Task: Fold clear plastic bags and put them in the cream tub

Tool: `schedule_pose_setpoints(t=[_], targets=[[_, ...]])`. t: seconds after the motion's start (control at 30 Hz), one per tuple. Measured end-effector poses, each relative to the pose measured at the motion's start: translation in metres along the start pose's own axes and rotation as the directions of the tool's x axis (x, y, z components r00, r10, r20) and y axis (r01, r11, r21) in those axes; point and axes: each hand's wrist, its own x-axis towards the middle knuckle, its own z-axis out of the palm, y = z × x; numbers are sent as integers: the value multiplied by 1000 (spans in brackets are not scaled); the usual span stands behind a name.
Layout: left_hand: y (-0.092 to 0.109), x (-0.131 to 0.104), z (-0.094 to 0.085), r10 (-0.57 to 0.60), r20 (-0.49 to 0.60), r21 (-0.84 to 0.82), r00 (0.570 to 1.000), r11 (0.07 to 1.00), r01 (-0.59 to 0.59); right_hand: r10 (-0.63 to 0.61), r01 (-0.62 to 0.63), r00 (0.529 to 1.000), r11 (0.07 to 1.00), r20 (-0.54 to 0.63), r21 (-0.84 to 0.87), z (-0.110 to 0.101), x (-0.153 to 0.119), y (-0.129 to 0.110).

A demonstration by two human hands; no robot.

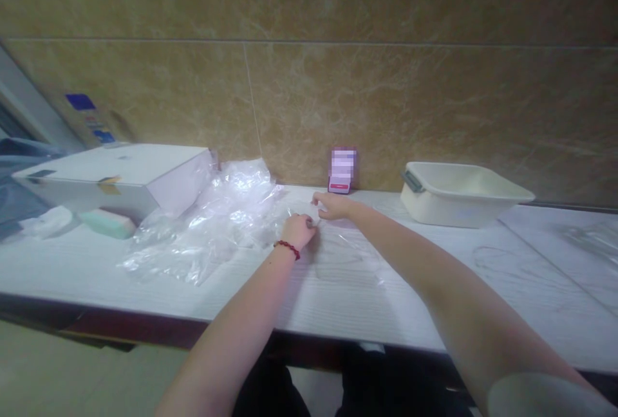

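My left hand [298, 230], with a red bead bracelet [288, 249] at its wrist, is closed with its fingers curled on a clear plastic bag [345, 256]. Just beyond it and to the right, my right hand [333, 205] has its thumb and fingertips bent in on the bag's far edge. The see-through film lies flat on the table below both hands, so its outline is faint. To the left spreads a heap of crumpled clear plastic bags [212, 227], reaching close to my left hand.
A phone [342, 171] leans on the tiled wall behind my hands. At right stands a cream plastic basin [463, 208] with a grey handle. A large white box [116, 176] and a pale green and pink block [109, 222] are at left. The white table [386, 314] ends close to my body.
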Motion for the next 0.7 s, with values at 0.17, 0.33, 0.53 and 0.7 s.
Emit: schedule_pose_setpoints(t=[0.17,0.33,0.53,0.7], targets=[[1,1,1,66,9,-29,998,997,-66,-36,21,996,982,79,185,-8,-5,3],[2,1,2,126,13,-10,992,992,-126,-54,46,997,988,52,145,-22,-13,2],[5,1,2,164,39,27,986,986,-165,-84,74,994,988,71,137,-20,-15,7],[5,1,2,196,50,49,979,979,-198,-87,66,989,983,119,172,-17,-14,6]])
